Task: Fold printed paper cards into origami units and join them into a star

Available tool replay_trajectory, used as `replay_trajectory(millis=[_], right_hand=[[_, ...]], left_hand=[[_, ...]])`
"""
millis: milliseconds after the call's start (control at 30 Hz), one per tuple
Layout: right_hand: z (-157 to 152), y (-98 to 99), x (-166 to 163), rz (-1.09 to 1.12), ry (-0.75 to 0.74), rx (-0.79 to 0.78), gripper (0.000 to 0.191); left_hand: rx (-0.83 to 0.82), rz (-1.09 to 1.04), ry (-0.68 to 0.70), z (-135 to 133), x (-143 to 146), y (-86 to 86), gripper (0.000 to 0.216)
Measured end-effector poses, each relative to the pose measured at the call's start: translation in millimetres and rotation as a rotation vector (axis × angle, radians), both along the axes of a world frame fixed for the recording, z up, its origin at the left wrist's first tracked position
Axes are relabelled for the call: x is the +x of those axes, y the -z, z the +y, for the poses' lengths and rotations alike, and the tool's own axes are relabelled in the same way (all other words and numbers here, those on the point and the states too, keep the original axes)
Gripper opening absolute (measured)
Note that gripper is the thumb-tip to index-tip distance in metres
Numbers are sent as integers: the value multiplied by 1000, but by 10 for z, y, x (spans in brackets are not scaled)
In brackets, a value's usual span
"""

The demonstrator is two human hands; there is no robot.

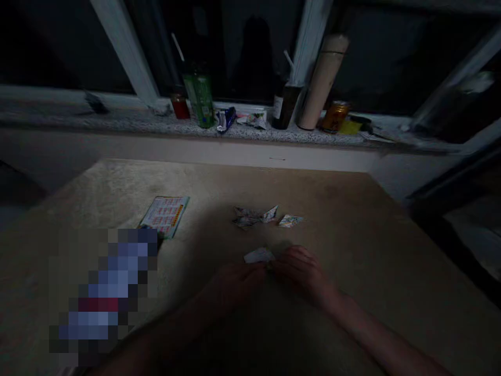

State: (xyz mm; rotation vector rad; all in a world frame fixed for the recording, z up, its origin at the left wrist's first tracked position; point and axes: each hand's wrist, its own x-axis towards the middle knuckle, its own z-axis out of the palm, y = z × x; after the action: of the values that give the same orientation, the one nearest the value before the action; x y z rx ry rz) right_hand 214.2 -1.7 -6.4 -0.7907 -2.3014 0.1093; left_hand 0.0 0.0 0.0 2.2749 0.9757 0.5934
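Two bare forearms [358, 316] come in closest to my camera from the bottom edge, and from here I see both hands meeting low over the counter [332, 198]. The pale piece of paper [259, 255] is right at their fingertips, its far part showing beyond them. The left hand [238, 279] lies along its near edge with fingers together; the right hand [303, 266] has its fingers bent at the paper's right end. In this dim light I cannot tell whether either is clamped on it. Beyond lie a cluster of folded paper pieces [247, 217] and, just to its right, a separate folded piece [290, 221], all of which I judge to be shaped already. The pale one looks flatter, so I take its folding as unfinished. A printed card [166, 211] lies left, well apart.
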Motion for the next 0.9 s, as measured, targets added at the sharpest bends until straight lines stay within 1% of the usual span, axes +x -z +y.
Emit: replay_trajectory(millis=[67, 133, 233, 300, 367, 400, 500, 567, 633, 700, 833, 900], right_hand=[[-4, -23, -12, 59, 29, -53, 20], [-20, -34, -28, 137, 67, -115, 25], [-65, -22, -62, 290, 141, -227, 41], [-91, -1, -87, 404, 184, -340, 53], [-100, 23, -109, 495, 209, -477, 59], [-97, 36, -117, 528, 212, -548, 58], [-71, 76, -135, 580, 214, -733, 47], [-47, 108, -140, 608, 225, -796, 41], [-22, 147, -139, 621, 255, -804, 38], [3, 188, -132, 587, 309, -766, 36], [36, 260, -109, 387, 425, -641, 39], [38, 276, -103, 282, 443, -574, 41]], left_hand=[[-2, 10, -4, -19, -24, 13, 31], [30, -4, 8, -35, -47, 35, 30], [152, -67, 63, -48, -75, 76, 28], [168, -113, 47, -45, -83, 93, 27], [129, -152, -16, -36, -77, 96, 26], [106, -171, -50, -30, -69, 94, 25], [31, -224, -139, -17, -35, 89, 24], [-16, -237, -155, -10, -15, 91, 24], [-25, -237, -144, 1, -3, 100, 25], [5, -215, -141, 17, 1, 119, 25], [60, -95, -164, 58, 1, 172, 26], [91, -5, -156, 69, 0, 182, 27]])
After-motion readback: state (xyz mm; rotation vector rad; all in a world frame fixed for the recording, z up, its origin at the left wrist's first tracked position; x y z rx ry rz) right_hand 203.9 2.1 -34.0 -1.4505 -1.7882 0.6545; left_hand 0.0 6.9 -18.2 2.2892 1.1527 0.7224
